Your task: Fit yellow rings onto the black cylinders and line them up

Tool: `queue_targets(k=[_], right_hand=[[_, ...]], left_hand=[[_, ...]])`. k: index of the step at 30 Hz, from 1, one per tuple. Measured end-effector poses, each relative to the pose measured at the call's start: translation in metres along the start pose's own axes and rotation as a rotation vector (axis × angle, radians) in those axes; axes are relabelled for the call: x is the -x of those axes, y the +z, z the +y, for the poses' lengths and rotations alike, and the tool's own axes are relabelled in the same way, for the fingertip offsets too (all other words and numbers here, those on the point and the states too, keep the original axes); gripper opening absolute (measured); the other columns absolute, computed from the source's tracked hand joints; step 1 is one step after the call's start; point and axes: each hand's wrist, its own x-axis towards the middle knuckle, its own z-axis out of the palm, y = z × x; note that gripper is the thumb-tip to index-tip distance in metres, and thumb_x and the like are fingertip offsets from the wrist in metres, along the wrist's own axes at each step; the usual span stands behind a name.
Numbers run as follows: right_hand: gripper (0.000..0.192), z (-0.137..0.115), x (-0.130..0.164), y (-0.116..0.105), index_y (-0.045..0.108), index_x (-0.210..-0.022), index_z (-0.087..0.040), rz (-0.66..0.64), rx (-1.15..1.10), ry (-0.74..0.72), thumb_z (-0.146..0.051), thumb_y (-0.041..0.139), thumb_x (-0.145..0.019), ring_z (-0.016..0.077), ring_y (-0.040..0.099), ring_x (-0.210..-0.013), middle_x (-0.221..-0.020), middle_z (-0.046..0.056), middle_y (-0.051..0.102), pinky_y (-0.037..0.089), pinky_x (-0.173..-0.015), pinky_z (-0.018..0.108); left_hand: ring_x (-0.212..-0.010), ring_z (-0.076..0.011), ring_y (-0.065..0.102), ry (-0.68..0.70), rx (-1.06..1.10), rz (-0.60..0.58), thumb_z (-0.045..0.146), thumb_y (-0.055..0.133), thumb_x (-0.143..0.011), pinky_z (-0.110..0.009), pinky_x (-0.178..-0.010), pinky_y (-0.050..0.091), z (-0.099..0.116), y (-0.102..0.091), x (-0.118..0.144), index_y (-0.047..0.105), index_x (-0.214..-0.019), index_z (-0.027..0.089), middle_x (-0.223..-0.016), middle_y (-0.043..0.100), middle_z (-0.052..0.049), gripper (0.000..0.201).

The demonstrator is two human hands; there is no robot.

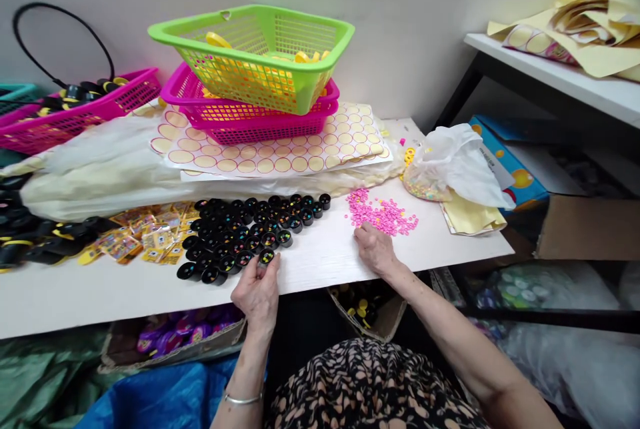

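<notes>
My left hand [257, 292] is at the table's front edge, its fingertips pinching one small black cap [266, 257] at the near end of a cluster of several black caps [245, 232] with coloured bits inside. My right hand [374, 247] rests palm down on the white table [320, 262], fingers curled at the near edge of a pile of small pink beads [381, 214]. Whether it pinches a bead is hidden.
A green basket [255, 55] sits in a pink basket [250, 119] on sticker sheets [280, 149]. Yellow packets [145, 239] and black lids [30, 235] lie left. A white bag [457, 162] lies right, a shelf [555, 75] beyond. Boxes stand under the table.
</notes>
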Motion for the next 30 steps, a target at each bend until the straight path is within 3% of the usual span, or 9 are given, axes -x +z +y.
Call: queue_targets(k=[3,5,8,11,17,26,30], right_hand=[[0.023,-0.002,-0.001,0.006,0.057,-0.087,-0.016,-0.004,0.104,-0.043,-0.011,0.035,-0.085,0.0165,0.048,-0.076,-0.090,0.008,0.055,0.027,-0.056,0.026],[0.022,-0.003,0.001,0.006,0.057,-0.088,-0.016,0.003,0.138,-0.054,-0.009,0.036,-0.084,0.0171,0.048,-0.076,-0.092,0.008,0.055,0.028,-0.057,0.026],[0.020,-0.005,0.004,0.001,0.055,-0.089,-0.017,-0.033,0.093,-0.070,-0.011,0.037,-0.084,0.0166,0.049,-0.073,-0.089,0.007,0.056,0.029,-0.058,0.026],[0.018,-0.007,0.006,-0.006,0.054,-0.090,-0.017,-0.106,0.024,-0.092,-0.012,0.037,-0.084,0.0162,0.051,-0.073,-0.086,0.005,0.057,0.031,-0.059,0.026],[0.019,-0.006,0.003,-0.016,0.055,-0.090,-0.017,-0.183,-0.008,-0.023,-0.010,0.041,-0.079,0.0182,0.054,-0.077,-0.088,0.007,0.058,0.031,-0.060,0.027],[0.018,0.019,0.008,-0.003,0.058,-0.083,-0.015,-0.071,-0.409,-0.138,-0.009,0.041,-0.082,0.0142,0.050,-0.077,-0.080,0.004,0.056,0.035,-0.068,0.024],[0.015,0.018,0.015,-0.006,0.058,-0.082,-0.016,-0.049,-0.410,-0.134,-0.012,0.043,-0.083,0.0137,0.049,-0.075,-0.081,0.003,0.053,0.035,-0.067,0.024]], left_hand=[[-0.052,-0.0088,0.042,0.146,-0.004,-0.070,0.046,0.060,-0.071,-0.021,-0.056,0.037,0.002,-0.001,0.011,0.064,-0.087,0.018,-0.055,0.042,0.006,0.032],[-0.057,-0.0102,0.048,0.286,0.035,-0.122,0.042,0.062,-0.071,-0.022,-0.059,0.041,0.004,0.005,0.021,0.063,-0.086,0.018,-0.062,0.050,0.004,0.029],[-0.070,-0.0140,0.056,0.490,0.137,-0.233,0.036,0.063,-0.071,-0.025,-0.068,0.045,0.013,0.020,0.037,0.062,-0.087,0.017,-0.077,0.061,-0.002,0.025],[-0.074,-0.0157,0.057,0.602,0.147,-0.378,0.031,0.062,-0.072,-0.028,-0.070,0.045,0.032,0.037,0.047,0.062,-0.085,0.017,-0.079,0.064,-0.004,0.019],[-0.073,-0.0148,0.058,0.589,0.108,-0.560,0.030,0.061,-0.072,-0.027,-0.069,0.044,0.061,0.059,0.049,0.063,-0.084,0.018,-0.077,0.065,-0.003,0.017],[-0.079,-0.0168,0.059,0.524,0.101,-0.633,0.033,0.068,-0.066,-0.029,-0.072,0.044,0.055,0.068,0.047,0.062,-0.101,0.019,-0.089,0.066,-0.003,0.038],[-0.084,-0.0178,0.059,0.517,0.107,-0.668,0.035,0.069,-0.067,-0.030,-0.073,0.044,0.058,0.068,0.045,0.063,-0.100,0.020,-0.091,0.066,-0.004,0.037]])
